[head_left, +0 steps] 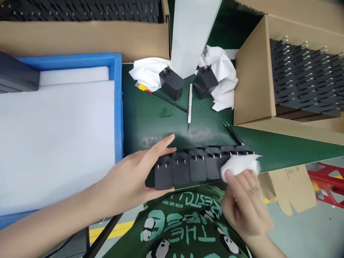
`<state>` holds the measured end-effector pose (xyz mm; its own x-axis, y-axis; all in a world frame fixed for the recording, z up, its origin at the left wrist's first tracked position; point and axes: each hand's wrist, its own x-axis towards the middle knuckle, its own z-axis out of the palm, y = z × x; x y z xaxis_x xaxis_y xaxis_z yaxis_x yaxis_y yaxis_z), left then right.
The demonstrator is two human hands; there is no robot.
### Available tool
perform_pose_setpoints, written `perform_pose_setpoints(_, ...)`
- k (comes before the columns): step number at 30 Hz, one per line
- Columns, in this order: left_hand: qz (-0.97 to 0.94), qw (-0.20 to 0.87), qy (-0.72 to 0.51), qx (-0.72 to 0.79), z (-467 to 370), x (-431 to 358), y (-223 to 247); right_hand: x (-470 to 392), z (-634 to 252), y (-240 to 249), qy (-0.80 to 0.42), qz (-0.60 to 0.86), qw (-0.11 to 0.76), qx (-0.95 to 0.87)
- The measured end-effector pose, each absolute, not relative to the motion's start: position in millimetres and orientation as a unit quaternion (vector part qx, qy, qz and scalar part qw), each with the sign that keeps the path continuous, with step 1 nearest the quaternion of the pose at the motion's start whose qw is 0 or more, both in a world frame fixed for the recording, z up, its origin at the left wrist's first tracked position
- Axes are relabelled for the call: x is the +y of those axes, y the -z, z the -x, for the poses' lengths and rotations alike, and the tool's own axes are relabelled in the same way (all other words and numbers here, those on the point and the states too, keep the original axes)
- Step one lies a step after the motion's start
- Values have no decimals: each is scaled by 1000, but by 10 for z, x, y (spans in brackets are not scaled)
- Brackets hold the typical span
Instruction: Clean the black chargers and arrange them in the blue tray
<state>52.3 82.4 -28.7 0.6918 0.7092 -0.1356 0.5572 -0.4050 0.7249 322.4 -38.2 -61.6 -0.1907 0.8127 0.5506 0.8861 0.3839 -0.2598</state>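
I'd call this a factory workstation: black power adapters (pixel 198 165) lined up at the green counter (pixel 161 125), more packed in cardboard boxes (pixel 254 79), a yellow line (pixel 125 228) on the floor (pixel 330 218).

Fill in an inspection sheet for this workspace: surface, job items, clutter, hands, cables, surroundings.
Surface: green tabletop, one dark mark showing.
Job items: row of black chargers, prongs showing; white cloth at its right part.
Clutter: knife, tweezers, two loose chargers, crumpled cloths.
Hands: left hand grips the row's left end; right hand, blurred, holds the white cloth.
Cables: one black cable on the tabletop, its end yellow and red.
Surroundings: blue tray, cardboard boxes holding chargers.
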Motion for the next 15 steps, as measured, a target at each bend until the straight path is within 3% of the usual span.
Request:
perform_pose_setpoints(5, -865, 336, -130, 348, -649, 821, 250, -180, -2770, 561, 34, 480, 323, -815)
perform_pose_setpoints(11, -878, 305, -172, 327, -815, 847, 227, -76, -2703, 295, 0, 493, 244, -835)
perform_pose_setpoints(15, -875, 298, -197, 325, -827, 861, 248, -76, -2730, 263, -33, 466, 261, -845)
